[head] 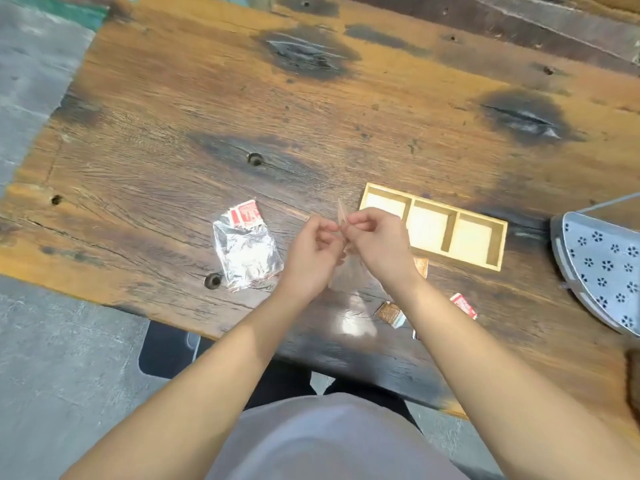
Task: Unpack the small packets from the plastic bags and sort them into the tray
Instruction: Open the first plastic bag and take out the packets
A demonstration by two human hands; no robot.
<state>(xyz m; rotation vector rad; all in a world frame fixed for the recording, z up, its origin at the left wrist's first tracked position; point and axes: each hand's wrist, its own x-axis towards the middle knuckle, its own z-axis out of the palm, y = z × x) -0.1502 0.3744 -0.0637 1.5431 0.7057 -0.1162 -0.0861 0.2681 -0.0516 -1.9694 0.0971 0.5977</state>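
- L hand point(313, 249) & R hand point(375, 239) meet over the wooden table point(173, 133), just off frame centre, fingers curled, both pinching the top edge of a clear plastic bag point(346, 271).
- That bag hangs down from the pinch toward 6 o'clock, its lower part glaring on the table; blurred, so can't tell if anything is inside.
- Second plastic bag point(247, 252) lies flat at 9 o'clock of the L hand, near but apart from it; crinkled, shiny, w/ a red-and-white packet point(246, 213) at its upper end, at its mouth — prob. partly inside.
- Wooden tray point(498, 237) sits at 2–3 o'clock of the R hand, three compartments in a row; its near-left corner is hidden behind the R hand.
- Brown packet point(390, 312) lies loose on the table at 5 o'clock of the R hand, beside the R forearm.
- Red packet point(464, 305) lies on the far side of that forearm, at 4 o'clock, below the tray & apart from it.
- Another brownish packet edge point(421, 266) peeks out by the R wrist, just under the tray's near rim.
- Grey perforated shelf piece point(602, 265) at 3 o'clock, on the table's R edge.
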